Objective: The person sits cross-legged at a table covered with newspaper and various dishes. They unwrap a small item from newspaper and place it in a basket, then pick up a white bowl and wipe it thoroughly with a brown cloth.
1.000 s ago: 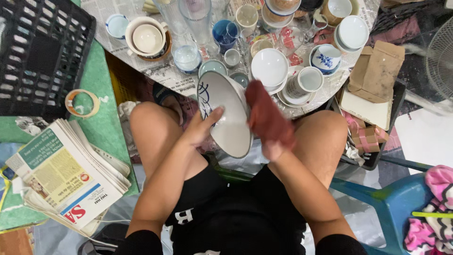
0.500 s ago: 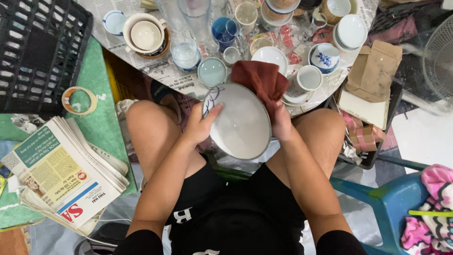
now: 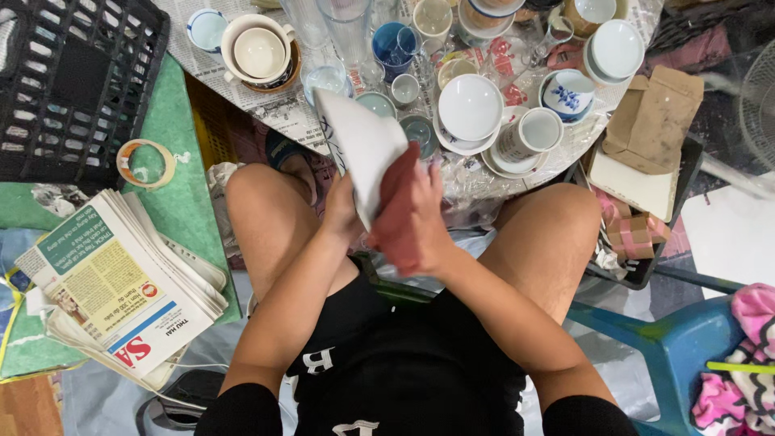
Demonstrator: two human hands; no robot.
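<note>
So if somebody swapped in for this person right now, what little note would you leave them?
Left hand: grips the white ceramic bowl by its lower rim, tilted on edge over the lap.
Right hand: presses a reddish-brown cloth against the bowl.
Ahead: a round table covered in newspaper, crowded with cups, bowls and glasses.
Done: cannot tell how much is wiped.
Left: probably finish wiping, set it down.

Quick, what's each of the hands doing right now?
Left hand: closed, holding the white bowl.
Right hand: closed, pressing a red cloth against it.
</note>
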